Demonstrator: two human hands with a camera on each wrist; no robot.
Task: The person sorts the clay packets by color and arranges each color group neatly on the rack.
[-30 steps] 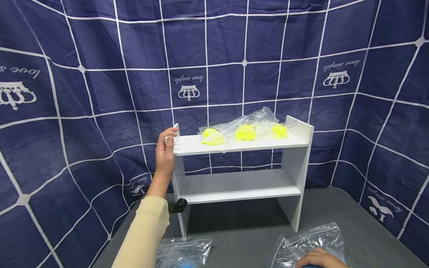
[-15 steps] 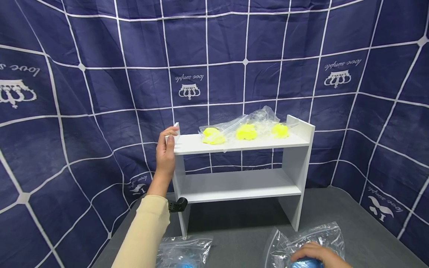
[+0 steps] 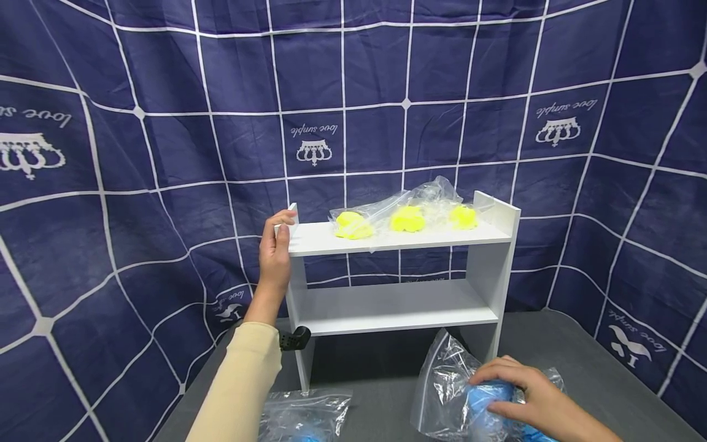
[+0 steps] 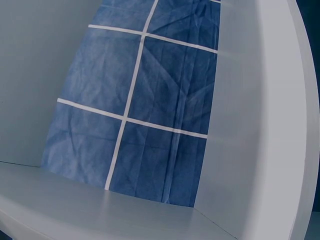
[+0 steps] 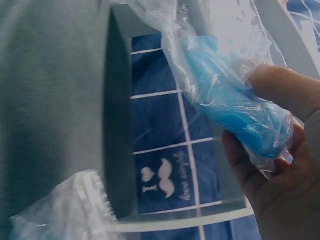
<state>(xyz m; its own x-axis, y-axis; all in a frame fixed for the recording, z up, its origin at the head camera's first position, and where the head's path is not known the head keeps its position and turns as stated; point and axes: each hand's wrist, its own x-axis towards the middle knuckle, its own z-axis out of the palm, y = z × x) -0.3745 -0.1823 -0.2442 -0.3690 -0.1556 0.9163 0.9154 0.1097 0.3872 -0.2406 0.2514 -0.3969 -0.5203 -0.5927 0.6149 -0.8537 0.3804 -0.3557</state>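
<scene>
Your left hand (image 3: 275, 242) is at the upper left corner of the white shelf (image 3: 386, 304), fingers bent round the edge of its side panel and thumb on the near side. Your right hand (image 3: 519, 393) grips a clear plastic bag (image 3: 442, 383) with a soft blue lump (image 3: 488, 396) inside; in the right wrist view your thumb and fingers (image 5: 282, 85) close on the lump through the plastic. That bag is in front of the shelf's lower right part, its loose end spread to the left of your hand. More clear plastic and some blue show just beside and below your right hand, but you cannot tell from here whether they belong to a separate bag. Another clear bag (image 3: 309, 408), also with blue in it, lies on the grey bench (image 3: 381, 405) near the shelf's left leg, partly cut off by the lower edge of the head view. On the top board, three bright yellow lumps (image 3: 407, 218) sit in a row under clear plastic. A dark blue curtain (image 3: 375, 67) with white grid lines hangs behind the shelf
</scene>
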